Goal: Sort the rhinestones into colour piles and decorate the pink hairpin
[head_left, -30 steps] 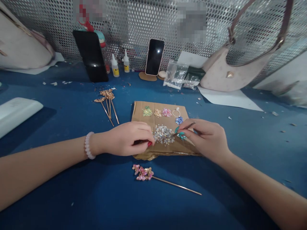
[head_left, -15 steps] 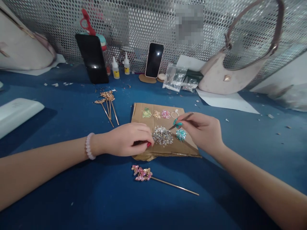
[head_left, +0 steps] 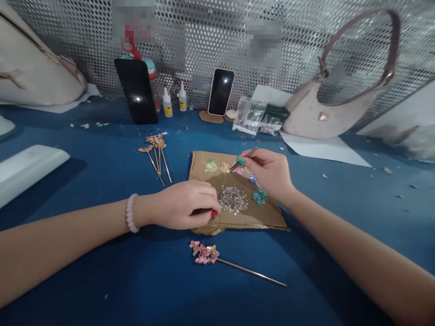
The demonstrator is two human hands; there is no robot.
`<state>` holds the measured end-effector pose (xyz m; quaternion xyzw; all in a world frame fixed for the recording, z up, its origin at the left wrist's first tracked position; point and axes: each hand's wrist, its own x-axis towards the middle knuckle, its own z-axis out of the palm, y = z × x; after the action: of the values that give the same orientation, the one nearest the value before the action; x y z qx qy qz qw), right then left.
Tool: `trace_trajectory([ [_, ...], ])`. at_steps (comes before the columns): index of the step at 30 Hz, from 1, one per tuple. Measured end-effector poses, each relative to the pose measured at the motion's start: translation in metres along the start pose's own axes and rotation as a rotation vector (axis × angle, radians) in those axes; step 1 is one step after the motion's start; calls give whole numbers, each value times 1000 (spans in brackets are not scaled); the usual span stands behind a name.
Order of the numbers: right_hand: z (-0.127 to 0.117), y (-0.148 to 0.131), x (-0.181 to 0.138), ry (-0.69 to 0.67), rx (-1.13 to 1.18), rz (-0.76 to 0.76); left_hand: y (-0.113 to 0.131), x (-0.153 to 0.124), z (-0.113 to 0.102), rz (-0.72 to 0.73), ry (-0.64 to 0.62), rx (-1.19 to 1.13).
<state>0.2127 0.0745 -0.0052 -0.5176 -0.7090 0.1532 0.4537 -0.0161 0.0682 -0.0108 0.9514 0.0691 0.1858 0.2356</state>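
A brown cardboard piece (head_left: 200, 168) lies on the blue table and carries small heaps of rhinestones: green (head_left: 210, 165), gold (head_left: 224, 168), pink, blue (head_left: 253, 179), teal (head_left: 260, 197) and a large silver pile (head_left: 233, 199). My right hand (head_left: 268, 173) pinches thin tweezers (head_left: 243, 159), their tip over the pink heap. My left hand (head_left: 183, 206) rests curled on the cardboard's left front edge beside the silver pile, its fingers closed on something small that I cannot make out. A hairpin with pink flowers (head_left: 205, 253) lies just in front of the cardboard.
Several gold hairpins (head_left: 157, 151) lie left of the cardboard. Two phones (head_left: 136, 90) (head_left: 220, 92), two glue bottles (head_left: 167, 103), plastic bags (head_left: 249, 116) and a pale handbag (head_left: 322, 117) stand along the perforated back wall. A white box (head_left: 27, 170) sits at far left.
My right hand has moved with the tweezers from the teal heap at the cardboard's right, back and leftward to the pink heap. My left hand has stayed put.
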Motion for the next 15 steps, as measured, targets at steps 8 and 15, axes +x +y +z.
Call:
trace_trajectory([
  [8, -21, -8, -26, 43, 53, -3, 10, -6, -9, 102, -131, -32],
  [15, -37, -6, -51, 28, -69, 19, 19, -9, -15, 172, -232, -37],
])
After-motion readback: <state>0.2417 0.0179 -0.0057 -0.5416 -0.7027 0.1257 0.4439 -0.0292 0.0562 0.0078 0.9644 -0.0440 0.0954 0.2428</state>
